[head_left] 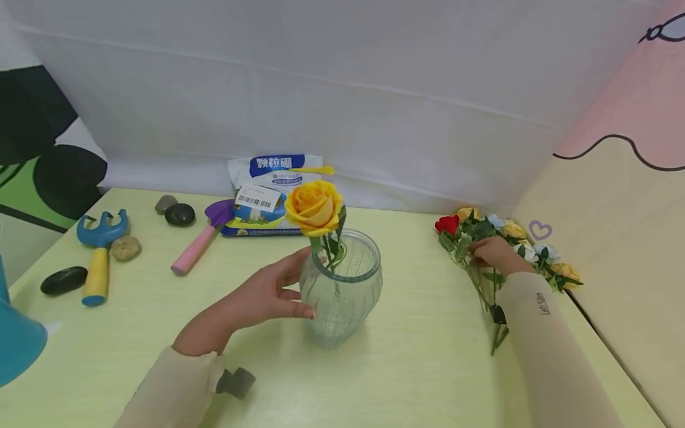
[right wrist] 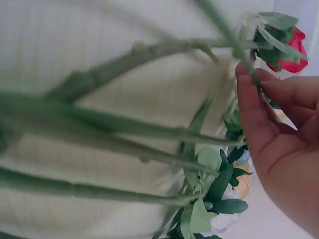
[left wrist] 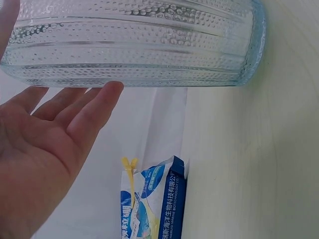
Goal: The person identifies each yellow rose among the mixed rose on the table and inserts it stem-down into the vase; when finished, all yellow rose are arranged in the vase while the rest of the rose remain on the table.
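Observation:
A clear, ribbed glass vase (head_left: 342, 297) stands on the table with one yellow rose (head_left: 314, 208) in it. My left hand (head_left: 267, 294) grips the vase's left side, thumb in front and fingers curving behind; in the left wrist view the fingers (left wrist: 97, 107) touch the textured glass. Over on the right, my right hand (head_left: 497, 254) reaches into a pile of artificial flowers. In the right wrist view, its thumb and fingers (right wrist: 251, 94) pinch a green flower stem (right wrist: 227, 27). A red rose (head_left: 447, 224) lies just left of that hand. Which bloom the pinched stem bears is unclear.
Behind the vase lean a blue-and-white bag (head_left: 257, 211) and a pink-handled trowel (head_left: 198, 244). Left are a yellow-handled hand fork (head_left: 99, 267), a black stone (head_left: 64, 280), more stones and a blue container (head_left: 18, 345). White and yellow flowers (head_left: 514, 230) lie along the right wall.

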Demonstrator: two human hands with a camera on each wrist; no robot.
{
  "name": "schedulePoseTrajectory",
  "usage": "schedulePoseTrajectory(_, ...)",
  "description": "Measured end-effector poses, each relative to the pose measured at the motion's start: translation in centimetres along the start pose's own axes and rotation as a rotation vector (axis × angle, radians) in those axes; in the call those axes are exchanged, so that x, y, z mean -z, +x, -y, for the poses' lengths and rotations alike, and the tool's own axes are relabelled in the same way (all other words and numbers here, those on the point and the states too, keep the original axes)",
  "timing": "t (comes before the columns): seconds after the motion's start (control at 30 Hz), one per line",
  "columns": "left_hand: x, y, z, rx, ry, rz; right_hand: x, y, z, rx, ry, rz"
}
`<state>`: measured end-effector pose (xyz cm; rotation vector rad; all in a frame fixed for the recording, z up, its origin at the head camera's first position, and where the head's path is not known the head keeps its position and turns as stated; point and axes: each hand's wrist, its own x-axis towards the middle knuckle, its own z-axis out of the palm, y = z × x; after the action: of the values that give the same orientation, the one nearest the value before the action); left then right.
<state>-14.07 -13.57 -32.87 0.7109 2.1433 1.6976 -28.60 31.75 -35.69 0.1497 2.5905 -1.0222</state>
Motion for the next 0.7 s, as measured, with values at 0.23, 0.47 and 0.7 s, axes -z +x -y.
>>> schedulePoseTrajectory(0.23,0.1,0.1,-0.1,0.014,0.001,0.000,0.9,-0.6,-0.1,0.024,0.156,0.014)
schedulePoseTrajectory(0.47,0.0,-0.1,-0.3,0.015,-0.001,0.000,1.7,-1.2,0.6,0.094,0.270,0.053)
schedulePoseTrajectory(0.7,0.0,-0.1,-0.3,0.023,-0.005,0.000,1.9,-1.6,1.6,0.155,0.360,0.042)
